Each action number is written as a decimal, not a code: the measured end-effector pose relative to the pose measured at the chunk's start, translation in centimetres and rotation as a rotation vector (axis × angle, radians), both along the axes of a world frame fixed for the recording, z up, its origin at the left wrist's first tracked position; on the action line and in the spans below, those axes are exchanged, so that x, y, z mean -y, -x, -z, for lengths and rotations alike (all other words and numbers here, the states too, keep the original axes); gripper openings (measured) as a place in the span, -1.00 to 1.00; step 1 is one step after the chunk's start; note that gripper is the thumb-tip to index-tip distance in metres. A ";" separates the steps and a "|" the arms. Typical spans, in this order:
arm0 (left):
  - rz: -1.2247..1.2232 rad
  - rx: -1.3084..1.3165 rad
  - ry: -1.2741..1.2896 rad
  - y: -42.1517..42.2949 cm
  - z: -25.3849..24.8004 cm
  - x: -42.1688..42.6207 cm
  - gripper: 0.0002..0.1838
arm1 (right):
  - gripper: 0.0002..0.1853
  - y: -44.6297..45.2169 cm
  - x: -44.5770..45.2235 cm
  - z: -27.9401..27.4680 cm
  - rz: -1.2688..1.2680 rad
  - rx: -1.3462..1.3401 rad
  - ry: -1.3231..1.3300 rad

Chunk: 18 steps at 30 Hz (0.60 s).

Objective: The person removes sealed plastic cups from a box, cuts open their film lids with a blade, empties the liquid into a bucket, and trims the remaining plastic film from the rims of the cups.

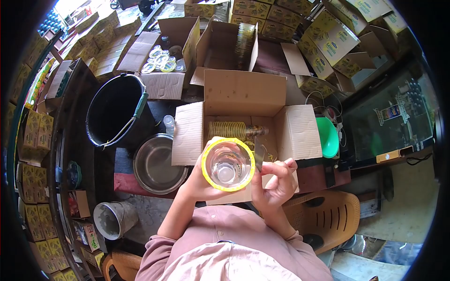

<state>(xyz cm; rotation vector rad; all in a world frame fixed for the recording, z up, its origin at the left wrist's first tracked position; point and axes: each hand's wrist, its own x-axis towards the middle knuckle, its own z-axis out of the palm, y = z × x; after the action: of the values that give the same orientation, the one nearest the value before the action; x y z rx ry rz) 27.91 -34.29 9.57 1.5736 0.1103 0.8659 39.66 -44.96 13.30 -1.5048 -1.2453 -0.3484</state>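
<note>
My left hand (pixel 199 180) is closed around a clear plastic cup (pixel 226 172) with a bright yellow rim, its mouth facing up toward me. Just right of that rim, my right hand (pixel 273 184) pinches a thin translucent strip (pixel 260 153) between thumb and fingers; what the strip is I cannot make out. Both hands are over the near side of an open cardboard carton (pixel 245 93). Inside the carton lies a row of nested cups (pixel 228 129) with yellow rims, on its side. The cup in my hand hides part of the carton.
Left of the carton are a steel basin (pixel 160 174), a small clear cup (pixel 169 122) and a black bucket (pixel 96 119). A green bowl (pixel 327 137) stands at its right. Behind are open boxes holding lidded tubs (pixel 161 61) and stacked cups (pixel 245 40). A brown plastic chair (pixel 328 220) is at my right.
</note>
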 end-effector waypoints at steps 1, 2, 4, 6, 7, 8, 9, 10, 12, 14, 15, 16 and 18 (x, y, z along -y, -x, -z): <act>-0.029 -0.007 0.001 -0.1 0.3 0.0 -0.19 | -0.79 0.2 0.0 0.0 0.005 0.006 -0.003; -0.023 -0.004 0.005 -0.1 0.4 -0.1 -0.20 | -0.78 0.2 0.0 0.2 -0.001 0.015 -0.011; -0.012 -0.001 0.018 -0.1 0.6 -0.1 -0.22 | -0.78 0.1 0.0 0.1 0.007 0.031 -0.007; 0.008 0.007 -0.022 0.0 0.9 -0.1 -0.11 | -0.78 0.1 0.0 0.2 0.011 0.042 -0.009; 0.017 0.012 -0.041 0.1 1.0 -0.1 -0.06 | -0.78 0.0 0.0 0.2 0.011 0.047 -0.013; 0.026 0.010 -0.037 0.1 1.2 -0.2 -0.06 | -0.77 0.0 -0.1 0.3 0.010 0.051 -0.017; 0.036 0.007 -0.033 0.1 1.3 -0.2 -0.06 | -0.77 0.0 -0.1 0.3 0.009 0.053 -0.018; 0.046 0.005 -0.029 0.1 1.4 -0.2 -0.06 | -0.77 0.0 -0.1 0.2 0.008 0.055 -0.018; 0.065 -0.012 0.022 0.2 1.2 -0.2 -0.16 | -0.77 -0.1 -0.1 0.2 0.005 0.054 -0.017; 0.081 -0.025 0.047 0.3 0.8 -0.3 -0.20 | -0.76 -0.1 -0.2 0.0 -0.001 0.047 -0.015; 0.089 -0.027 0.046 0.3 0.5 -0.3 -0.20 | -0.76 -0.1 -0.2 0.0 0.001 0.051 -0.016; 0.096 -0.028 0.044 0.3 0.3 -0.4 -0.20 | -0.76 -0.2 -0.2 0.0 0.002 0.055 -0.017; 0.118 -0.020 0.034 0.2 0.3 -0.5 -0.19 | -0.76 -0.2 -0.2 0.0 0.006 0.059 -0.015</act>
<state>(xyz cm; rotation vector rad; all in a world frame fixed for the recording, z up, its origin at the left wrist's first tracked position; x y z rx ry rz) 27.70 -33.81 9.30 1.5416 0.0464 0.7526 39.84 -44.76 13.31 -1.4949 -1.2824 -0.4079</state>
